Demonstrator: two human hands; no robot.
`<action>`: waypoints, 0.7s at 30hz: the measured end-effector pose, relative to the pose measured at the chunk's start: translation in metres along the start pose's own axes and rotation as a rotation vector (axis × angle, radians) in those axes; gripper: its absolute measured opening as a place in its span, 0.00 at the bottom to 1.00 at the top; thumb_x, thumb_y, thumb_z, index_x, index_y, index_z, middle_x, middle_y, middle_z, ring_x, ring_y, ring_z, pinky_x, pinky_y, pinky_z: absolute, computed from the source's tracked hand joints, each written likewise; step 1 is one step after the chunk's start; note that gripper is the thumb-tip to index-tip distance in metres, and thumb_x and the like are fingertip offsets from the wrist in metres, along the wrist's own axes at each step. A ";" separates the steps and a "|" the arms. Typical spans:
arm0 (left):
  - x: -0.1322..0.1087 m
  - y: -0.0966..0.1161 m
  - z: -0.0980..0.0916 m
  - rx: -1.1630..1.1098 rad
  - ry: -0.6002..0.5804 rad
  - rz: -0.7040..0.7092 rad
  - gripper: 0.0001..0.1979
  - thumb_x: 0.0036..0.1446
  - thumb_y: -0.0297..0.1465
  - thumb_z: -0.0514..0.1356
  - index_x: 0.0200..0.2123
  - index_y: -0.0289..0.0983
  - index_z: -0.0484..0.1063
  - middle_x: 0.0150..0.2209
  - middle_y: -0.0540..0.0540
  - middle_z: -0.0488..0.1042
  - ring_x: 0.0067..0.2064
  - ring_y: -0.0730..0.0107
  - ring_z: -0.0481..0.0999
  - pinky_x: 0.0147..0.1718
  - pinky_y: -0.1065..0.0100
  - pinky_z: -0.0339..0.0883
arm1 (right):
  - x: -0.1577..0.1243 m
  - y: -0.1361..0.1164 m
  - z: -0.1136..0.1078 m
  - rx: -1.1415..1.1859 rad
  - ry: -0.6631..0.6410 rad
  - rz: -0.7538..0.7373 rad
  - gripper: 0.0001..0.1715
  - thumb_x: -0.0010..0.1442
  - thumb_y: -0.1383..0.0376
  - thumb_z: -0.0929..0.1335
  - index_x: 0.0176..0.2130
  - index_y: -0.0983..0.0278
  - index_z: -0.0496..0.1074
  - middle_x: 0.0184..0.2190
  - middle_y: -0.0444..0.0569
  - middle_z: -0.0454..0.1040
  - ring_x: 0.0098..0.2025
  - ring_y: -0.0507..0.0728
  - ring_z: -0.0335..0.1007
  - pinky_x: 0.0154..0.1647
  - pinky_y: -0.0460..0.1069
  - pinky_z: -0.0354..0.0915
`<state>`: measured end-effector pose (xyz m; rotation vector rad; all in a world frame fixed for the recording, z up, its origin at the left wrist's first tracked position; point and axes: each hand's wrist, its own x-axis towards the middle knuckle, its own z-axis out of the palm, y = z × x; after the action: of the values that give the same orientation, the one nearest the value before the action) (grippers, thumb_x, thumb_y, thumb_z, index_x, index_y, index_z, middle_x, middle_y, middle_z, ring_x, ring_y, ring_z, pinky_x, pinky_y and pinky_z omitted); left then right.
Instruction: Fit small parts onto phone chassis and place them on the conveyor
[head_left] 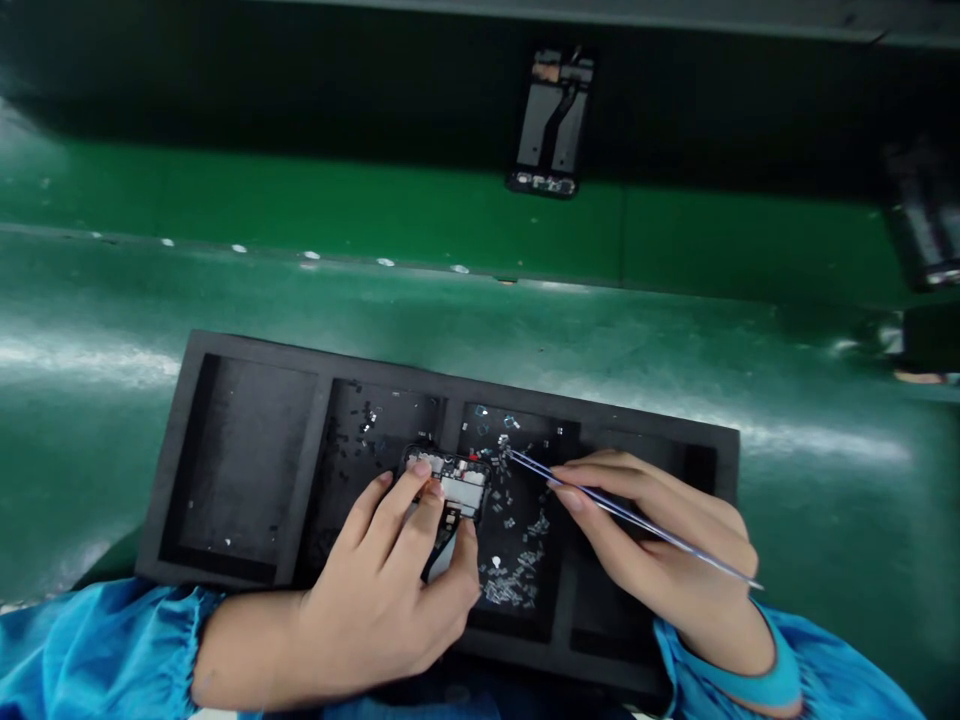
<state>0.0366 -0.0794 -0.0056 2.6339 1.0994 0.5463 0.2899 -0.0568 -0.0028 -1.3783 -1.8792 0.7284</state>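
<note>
My left hand (390, 590) is wrapped round an opened phone (450, 490), fingers on its exposed circuit board, holding it over a black foam tray (247, 350). My right hand (660, 550) pinches thin metal tweezers (600, 500). Their tip reaches a small part near the phone's top right corner, above the tray compartment that holds several tiny metal parts (517, 580). Both wrists wear blue sleeves.
The tray has several compartments; the leftmost (240, 460) holds almost nothing. It lies on a green bench surface (525, 310). Another opened phone (553, 125) lies farther back on a green belt. A dark object (926, 230) sits at the right edge.
</note>
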 end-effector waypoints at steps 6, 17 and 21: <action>0.002 0.000 0.000 0.001 0.001 0.001 0.15 0.58 0.33 0.62 0.48 0.33 0.76 0.51 0.27 0.71 0.60 0.34 0.69 0.48 0.43 0.74 | 0.000 -0.001 0.000 -0.049 0.025 -0.030 0.13 0.58 0.79 0.72 0.41 0.64 0.75 0.32 0.47 0.77 0.32 0.55 0.76 0.32 0.50 0.71; 0.001 0.000 0.001 -0.015 -0.004 -0.011 0.16 0.58 0.33 0.62 0.48 0.34 0.76 0.51 0.27 0.71 0.61 0.35 0.68 0.48 0.43 0.75 | -0.001 -0.004 0.004 -0.125 0.080 -0.060 0.13 0.57 0.78 0.74 0.40 0.64 0.75 0.31 0.46 0.79 0.30 0.56 0.76 0.30 0.51 0.72; 0.002 0.000 0.001 -0.024 -0.006 -0.004 0.16 0.58 0.33 0.62 0.49 0.33 0.75 0.51 0.28 0.70 0.61 0.35 0.68 0.48 0.43 0.75 | 0.002 -0.009 0.004 -0.189 0.087 -0.031 0.11 0.58 0.77 0.74 0.38 0.63 0.76 0.30 0.46 0.79 0.30 0.57 0.78 0.30 0.52 0.72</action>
<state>0.0380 -0.0785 -0.0061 2.6102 1.0895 0.5476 0.2809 -0.0578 0.0024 -1.4687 -1.9356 0.4770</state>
